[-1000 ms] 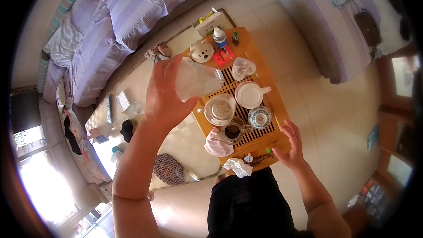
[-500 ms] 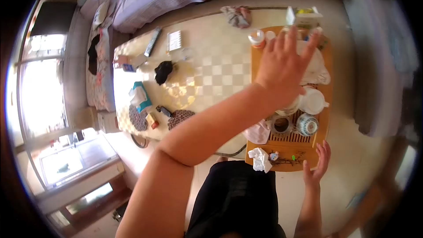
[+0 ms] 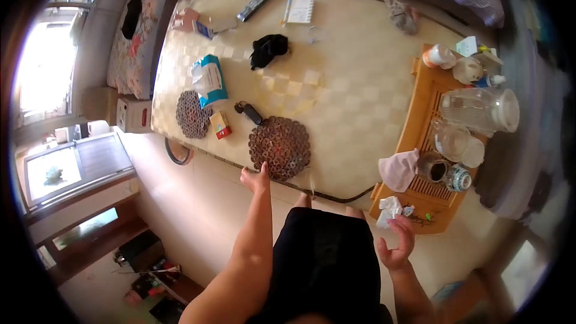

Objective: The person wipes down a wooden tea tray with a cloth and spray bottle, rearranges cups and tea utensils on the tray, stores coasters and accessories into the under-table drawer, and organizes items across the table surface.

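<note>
My left hand [image 3: 257, 180] is at the table's near edge, beside a round brown openwork mat [image 3: 280, 148]. Its thumb and fingers are apart, with nothing seen in them. My right hand [image 3: 397, 247] hovers by the near end of a wooden tea tray [image 3: 414, 135], palm partly up and fingers loosely curved, holding nothing. Just beyond its fingertips lie a crumpled white tissue [image 3: 390, 209] and a small figurine [image 3: 408, 210]. A pink cloth [image 3: 398, 168], a glass pot with dark contents [image 3: 436, 171] and a patterned cup [image 3: 459, 178] sit farther up the tray.
A clear pitcher [image 3: 474, 110] and white-lidded jar [image 3: 440, 56] stand on the tray. Across the table [image 3: 354, 84] are a tissue pack [image 3: 210, 81], black cloth [image 3: 269, 50], keys [image 3: 249, 112], small red-yellow box [image 3: 221, 125], remote [image 3: 257, 3] and notebook [image 3: 299, 10].
My left hand has swung from above the tray to the brown mat at the left. My right hand stays near the tray's end, now closer to the tissue. The view has shifted left.
</note>
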The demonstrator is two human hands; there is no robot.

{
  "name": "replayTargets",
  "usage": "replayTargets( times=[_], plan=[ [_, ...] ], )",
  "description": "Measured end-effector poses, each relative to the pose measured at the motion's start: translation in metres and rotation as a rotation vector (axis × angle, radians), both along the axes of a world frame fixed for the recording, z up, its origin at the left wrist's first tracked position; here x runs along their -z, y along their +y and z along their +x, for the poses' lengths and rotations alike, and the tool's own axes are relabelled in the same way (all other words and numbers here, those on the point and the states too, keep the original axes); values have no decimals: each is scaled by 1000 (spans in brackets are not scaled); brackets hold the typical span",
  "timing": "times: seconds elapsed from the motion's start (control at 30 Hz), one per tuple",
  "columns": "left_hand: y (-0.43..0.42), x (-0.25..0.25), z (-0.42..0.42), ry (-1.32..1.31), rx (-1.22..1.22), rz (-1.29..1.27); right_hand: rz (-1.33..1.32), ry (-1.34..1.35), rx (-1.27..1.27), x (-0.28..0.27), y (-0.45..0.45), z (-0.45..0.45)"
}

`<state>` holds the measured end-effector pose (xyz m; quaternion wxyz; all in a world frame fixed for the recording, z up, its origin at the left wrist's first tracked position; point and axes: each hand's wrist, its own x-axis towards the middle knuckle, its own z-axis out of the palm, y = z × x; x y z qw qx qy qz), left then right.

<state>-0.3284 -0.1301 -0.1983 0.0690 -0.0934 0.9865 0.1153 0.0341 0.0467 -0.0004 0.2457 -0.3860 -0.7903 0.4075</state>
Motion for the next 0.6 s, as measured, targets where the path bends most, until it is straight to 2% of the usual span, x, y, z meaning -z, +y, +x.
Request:
replayTargets(
  times=[0.07, 0.13, 0.17, 0.27, 0.33, 0.4, 0.47, 0.6],
  plan=[
    [19, -19, -14, -152, 68, 39, -22, -41, -41, 1, -23, -21],
    [30, -23, -30, -321, -23, -16, -47, -25, -40, 2, -46, -46],
    [25, -9, -38, -356, -111, 45, -62, -28, -36, 1, -57, -59],
    [17, 2, -58, -522, -113, 224, -41, -33, -77, -7, -80, -96],
    [29, -33, -66, -764, -120, 431, -14, -47, -85, -10, -99, -117],
    [35, -71, -64, -847, -51, 803, -63, -2, -101, -5, -117, -133],
    [20, -89, -57, -931, 13, 1268, -130, 13, -126, 1, -136, -142],
    [-42, -160, -48, -993, 119, 1596, -379, -6, -224, 16, -169, -152]
  ],
)
